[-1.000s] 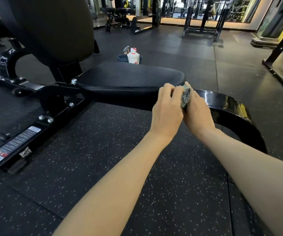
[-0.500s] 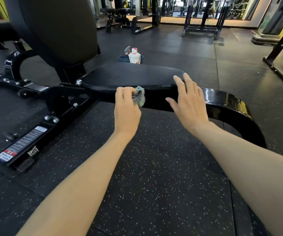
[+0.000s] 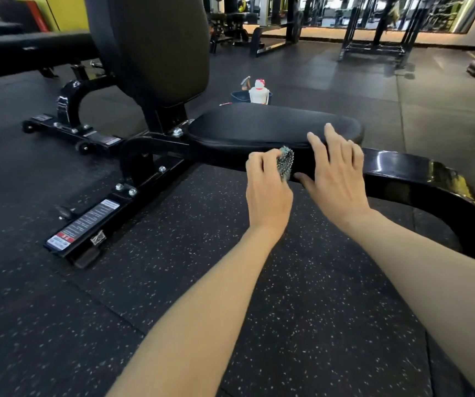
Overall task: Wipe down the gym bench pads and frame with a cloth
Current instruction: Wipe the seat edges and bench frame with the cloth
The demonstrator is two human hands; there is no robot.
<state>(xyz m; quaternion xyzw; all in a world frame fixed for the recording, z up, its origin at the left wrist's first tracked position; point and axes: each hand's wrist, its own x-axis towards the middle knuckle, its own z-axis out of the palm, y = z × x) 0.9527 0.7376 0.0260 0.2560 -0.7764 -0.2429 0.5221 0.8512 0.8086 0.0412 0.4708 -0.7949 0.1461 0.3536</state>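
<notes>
Cloth (image 3: 285,163) bunched in the closed grip of the left hand (image 3: 267,193) presses the seat pad (image 3: 259,124) edge; the right hand (image 3: 336,179) rests flat there, grip open.

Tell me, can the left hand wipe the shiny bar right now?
Probably not straight along: the right hand rests on the seat edge, between the cloth in the left hand and the shiny bar.
</notes>
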